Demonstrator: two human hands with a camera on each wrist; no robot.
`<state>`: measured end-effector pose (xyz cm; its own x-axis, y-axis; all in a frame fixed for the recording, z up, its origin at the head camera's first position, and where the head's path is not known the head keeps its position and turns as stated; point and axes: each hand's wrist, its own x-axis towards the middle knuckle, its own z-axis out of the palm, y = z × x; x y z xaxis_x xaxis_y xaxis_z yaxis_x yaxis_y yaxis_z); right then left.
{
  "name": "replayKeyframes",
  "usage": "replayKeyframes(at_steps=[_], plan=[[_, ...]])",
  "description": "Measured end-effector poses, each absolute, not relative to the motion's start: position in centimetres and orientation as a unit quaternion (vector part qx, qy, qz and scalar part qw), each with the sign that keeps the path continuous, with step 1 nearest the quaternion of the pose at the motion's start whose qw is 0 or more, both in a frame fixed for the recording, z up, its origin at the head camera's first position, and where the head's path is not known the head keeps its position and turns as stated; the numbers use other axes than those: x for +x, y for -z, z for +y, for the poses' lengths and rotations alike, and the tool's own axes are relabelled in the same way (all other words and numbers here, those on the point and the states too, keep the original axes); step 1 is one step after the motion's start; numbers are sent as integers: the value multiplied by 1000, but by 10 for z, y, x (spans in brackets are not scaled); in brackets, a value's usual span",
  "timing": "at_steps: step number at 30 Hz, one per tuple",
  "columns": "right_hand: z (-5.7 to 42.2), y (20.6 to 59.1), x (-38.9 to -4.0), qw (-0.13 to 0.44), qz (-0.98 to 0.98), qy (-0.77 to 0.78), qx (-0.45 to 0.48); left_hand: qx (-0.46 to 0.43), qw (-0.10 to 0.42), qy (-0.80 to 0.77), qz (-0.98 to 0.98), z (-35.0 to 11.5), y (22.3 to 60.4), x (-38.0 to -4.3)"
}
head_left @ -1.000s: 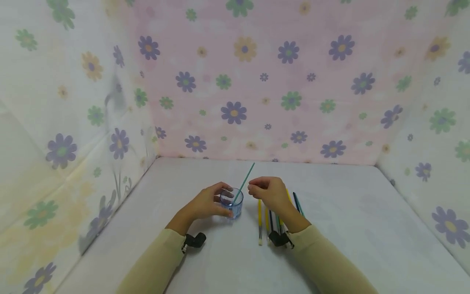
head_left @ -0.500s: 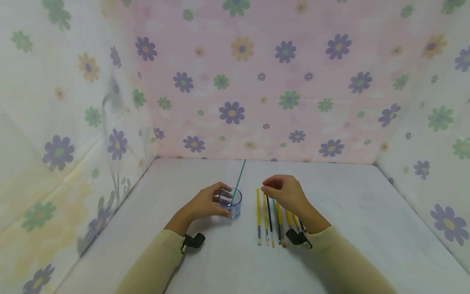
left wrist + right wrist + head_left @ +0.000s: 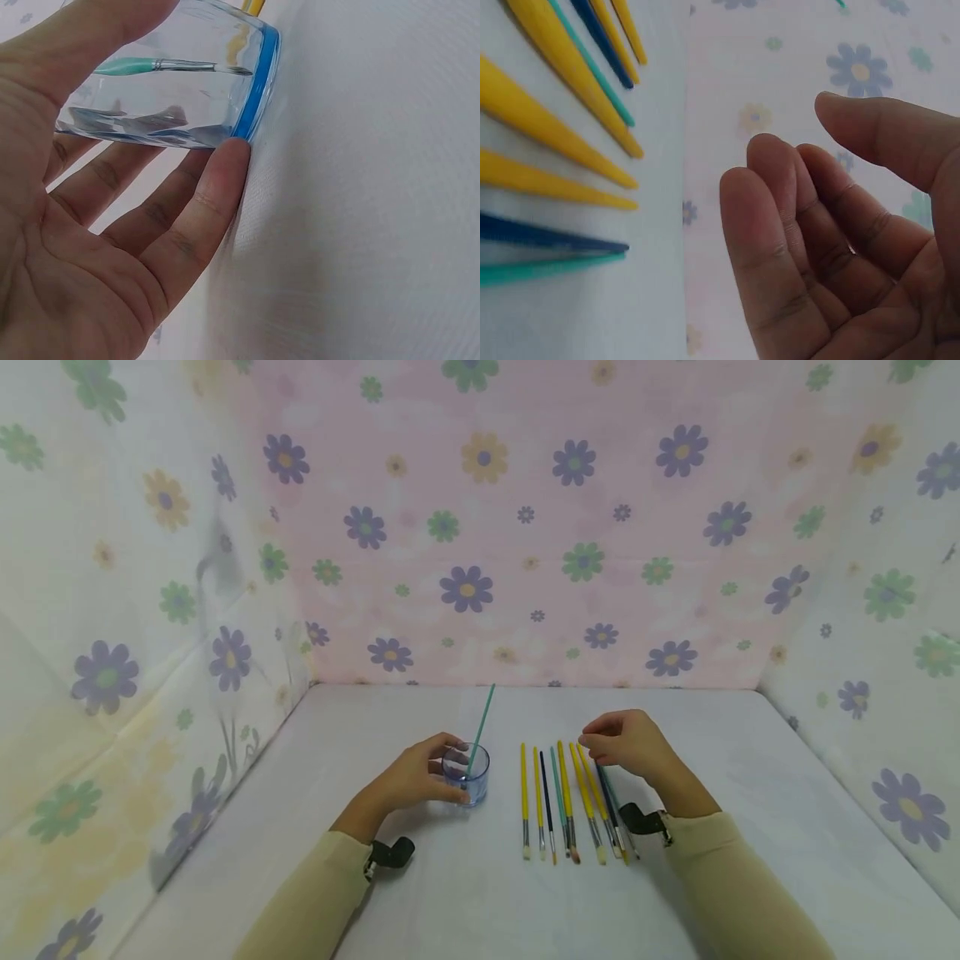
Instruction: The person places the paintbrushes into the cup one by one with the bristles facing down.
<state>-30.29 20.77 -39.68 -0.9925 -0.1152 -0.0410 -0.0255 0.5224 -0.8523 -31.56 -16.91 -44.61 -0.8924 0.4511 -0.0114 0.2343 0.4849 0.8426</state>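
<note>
My left hand holds a clear, blue-tinted glass on the white table, thumb on one side and fingers on the other. A paintbrush with a teal handle leans inside the glass. In the left wrist view its bristles point down toward the blue base band. Several paintbrushes with yellow, dark blue and teal handles lie in a row right of the glass, bristles toward me. My right hand is over the handle ends at the row's right side. Its loosely bent fingers hold nothing.
The white table meets a pink flowered cloth at the back, with pale flowered cloths at both sides. A black wrist camera sits at the left sleeve, another black camera at the right.
My right hand has moved right, away from the glass and across the brushes, uncovering the row. The teal-handled brush now stands more upright in the glass. My left hand keeps its hold.
</note>
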Motion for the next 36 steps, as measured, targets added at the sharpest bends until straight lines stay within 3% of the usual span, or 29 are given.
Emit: replayKeyframes(at_steps=[17, 36], plan=[[232, 425, -315, 112, 895, 427, 61, 185, 119, -457, 862, -168, 445, -314], [232, 433, -316, 140, 915, 375, 49, 186, 115, -465, 858, -168, 447, -313]])
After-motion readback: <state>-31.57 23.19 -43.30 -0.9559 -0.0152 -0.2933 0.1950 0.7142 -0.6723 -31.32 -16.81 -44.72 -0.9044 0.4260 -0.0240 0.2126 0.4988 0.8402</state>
